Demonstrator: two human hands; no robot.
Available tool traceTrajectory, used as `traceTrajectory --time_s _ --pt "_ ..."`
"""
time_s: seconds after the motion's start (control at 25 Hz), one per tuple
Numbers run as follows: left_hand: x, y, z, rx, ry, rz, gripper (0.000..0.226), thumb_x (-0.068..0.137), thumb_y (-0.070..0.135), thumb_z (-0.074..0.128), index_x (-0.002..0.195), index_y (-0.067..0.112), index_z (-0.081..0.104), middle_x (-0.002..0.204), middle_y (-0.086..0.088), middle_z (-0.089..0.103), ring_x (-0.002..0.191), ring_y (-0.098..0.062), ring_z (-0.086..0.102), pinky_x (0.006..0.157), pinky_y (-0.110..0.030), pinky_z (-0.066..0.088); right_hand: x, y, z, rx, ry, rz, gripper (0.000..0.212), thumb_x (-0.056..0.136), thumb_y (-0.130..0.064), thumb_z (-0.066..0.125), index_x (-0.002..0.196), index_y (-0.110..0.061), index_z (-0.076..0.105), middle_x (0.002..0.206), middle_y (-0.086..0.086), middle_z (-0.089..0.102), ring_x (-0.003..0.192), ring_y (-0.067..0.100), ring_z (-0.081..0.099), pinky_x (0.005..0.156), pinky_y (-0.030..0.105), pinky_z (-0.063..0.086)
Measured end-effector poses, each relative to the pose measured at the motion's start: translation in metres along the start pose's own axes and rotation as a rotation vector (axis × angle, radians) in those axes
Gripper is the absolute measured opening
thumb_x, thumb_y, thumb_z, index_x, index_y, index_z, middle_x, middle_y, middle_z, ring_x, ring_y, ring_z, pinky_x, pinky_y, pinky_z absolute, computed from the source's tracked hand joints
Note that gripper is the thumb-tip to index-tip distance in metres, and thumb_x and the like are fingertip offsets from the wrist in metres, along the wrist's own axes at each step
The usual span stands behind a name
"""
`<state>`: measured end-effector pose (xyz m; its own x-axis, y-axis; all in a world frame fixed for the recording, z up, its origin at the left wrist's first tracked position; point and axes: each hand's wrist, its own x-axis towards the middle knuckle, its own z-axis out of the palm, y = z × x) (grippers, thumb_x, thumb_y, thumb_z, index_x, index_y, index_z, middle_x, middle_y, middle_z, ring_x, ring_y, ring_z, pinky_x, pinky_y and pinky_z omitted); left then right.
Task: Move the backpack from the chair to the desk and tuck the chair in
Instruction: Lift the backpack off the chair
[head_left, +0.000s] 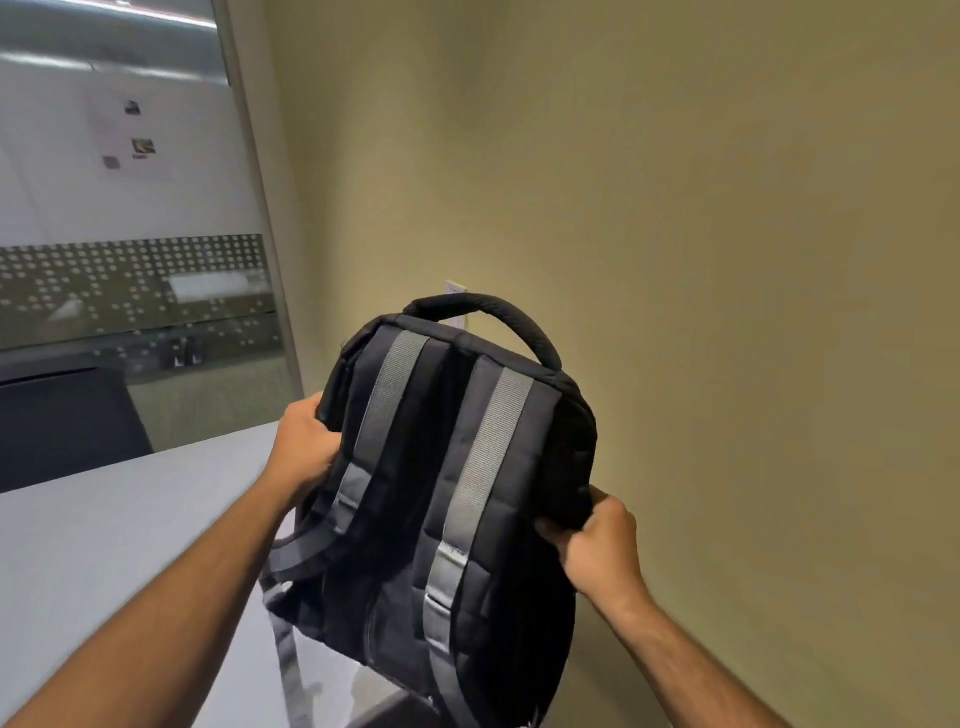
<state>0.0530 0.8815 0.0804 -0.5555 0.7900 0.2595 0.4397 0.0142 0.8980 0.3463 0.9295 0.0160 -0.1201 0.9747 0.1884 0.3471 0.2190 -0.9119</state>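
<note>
Fingers (558, 530) of our right hand (597, 545) are curling round the backpack (447, 499) at its 4 o'clock edge, while our left hand (304, 447) is gripping the 9 o'clock edge, thumb on the back panel. We are holding it upright between both hands, straps facing us, long axis running 6 to 12 with the top handle (498, 317) at 12. Its lower end is hanging over the counter (130, 530) corner; bare surface is lying toward 9 o'clock, nearer our left hand. No chair is showing.
</note>
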Motion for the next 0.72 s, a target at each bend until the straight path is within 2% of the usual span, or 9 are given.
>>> traceTrajectory --time_s 0.08,0.12,0.2,0.24,0.32,0.48,0.56,0.64,0.72 --pt "0.040 -0.004 0.005 0.089 -0.012 0.011 0.021 0.062 0.020 0.077 0.072 0.010 0.062 0.070 -0.008 0.069 0.063 -0.020 0.049 0.060 -0.034 0.044 0.026 0.001 0.019 -0.014 0.002 0.019 0.030 0.074 0.002 0.082 0.088 -0.023 0.074 0.071 -0.023 0.067 0.071 0.003 0.066 0.074 0.031 0.057" --pt "0.055 -0.003 0.008 0.123 -0.016 0.011 0.017 0.067 0.015 0.075 0.067 0.010 0.059 0.067 -0.010 0.065 0.062 -0.022 0.044 0.057 -0.034 0.041 0.038 0.004 0.029 -0.026 0.004 0.020 0.030 0.074 0.002 0.081 0.093 -0.020 0.075 0.073 -0.020 0.069 0.073 0.010 0.068 0.074 0.031 0.058" --pt "0.087 -0.004 0.017 0.188 -0.021 -0.018 0.033 0.081 -0.003 0.063 0.058 0.012 0.047 0.060 -0.005 0.052 0.061 -0.021 0.034 0.050 -0.030 0.032 0.059 0.014 0.048 -0.048 0.000 0.011 0.032 0.076 0.002 0.078 0.102 -0.017 0.076 0.078 -0.012 0.073 0.076 0.014 0.069 0.065 0.017 0.055" --pt "0.101 -0.007 0.023 0.222 -0.001 -0.037 0.039 0.085 -0.009 0.056 0.056 0.013 0.043 0.060 -0.003 0.048 0.059 -0.019 0.031 0.049 -0.029 0.029 0.069 0.018 0.056 -0.054 0.000 0.016 0.032 0.077 0.001 0.077 0.104 -0.016 0.076 0.080 -0.007 0.074 0.075 0.014 0.069 0.059 0.010 0.049" --pt "0.128 -0.017 0.036 0.274 0.052 -0.057 0.042 0.087 -0.013 0.050 0.055 0.012 0.041 0.060 -0.003 0.045 0.061 -0.018 0.025 0.050 -0.029 0.026 0.089 0.022 0.068 -0.047 0.003 0.014 0.032 0.080 0.000 0.076 0.107 -0.018 0.076 0.080 -0.005 0.074 0.071 0.010 0.067 0.056 0.008 0.044" --pt "0.187 -0.039 0.060 0.299 0.084 -0.062 0.040 0.086 -0.014 0.050 0.055 0.010 0.042 0.060 -0.002 0.045 0.062 -0.020 0.025 0.052 -0.029 0.026 0.124 0.026 0.088 -0.039 -0.003 0.020 0.031 0.083 -0.006 0.078 0.111 -0.019 0.076 0.074 -0.022 0.062 0.062 -0.006 0.060 0.056 0.004 0.042" --pt "0.209 -0.047 0.069 0.280 0.096 -0.080 0.040 0.085 -0.016 0.048 0.056 0.009 0.040 0.061 -0.003 0.042 0.065 -0.020 0.022 0.052 -0.032 0.024 0.135 0.027 0.099 -0.043 -0.022 0.034 0.028 0.084 -0.010 0.078 0.111 -0.019 0.075 0.074 -0.020 0.066 0.066 -0.006 0.063 0.062 0.002 0.044" --pt "0.225 -0.061 0.075 0.250 0.123 -0.112 0.036 0.086 -0.017 0.046 0.060 0.008 0.040 0.062 -0.003 0.040 0.067 -0.019 0.022 0.053 -0.032 0.023 0.144 0.032 0.112 -0.070 -0.039 0.050 0.031 0.086 -0.012 0.078 0.116 -0.019 0.074 0.088 -0.009 0.075 0.076 0.005 0.066 0.076 0.012 0.049" --pt "0.232 -0.078 0.079 0.235 0.127 -0.154 0.029 0.088 -0.016 0.045 0.068 0.006 0.048 0.066 -0.007 0.044 0.066 -0.020 0.027 0.053 -0.030 0.026 0.148 0.037 0.123 -0.095 -0.052 0.077 0.035 0.087 -0.014 0.077 0.121 -0.020 0.072 0.103 -0.003 0.077 0.083 0.011 0.065 0.083 0.017 0.048"
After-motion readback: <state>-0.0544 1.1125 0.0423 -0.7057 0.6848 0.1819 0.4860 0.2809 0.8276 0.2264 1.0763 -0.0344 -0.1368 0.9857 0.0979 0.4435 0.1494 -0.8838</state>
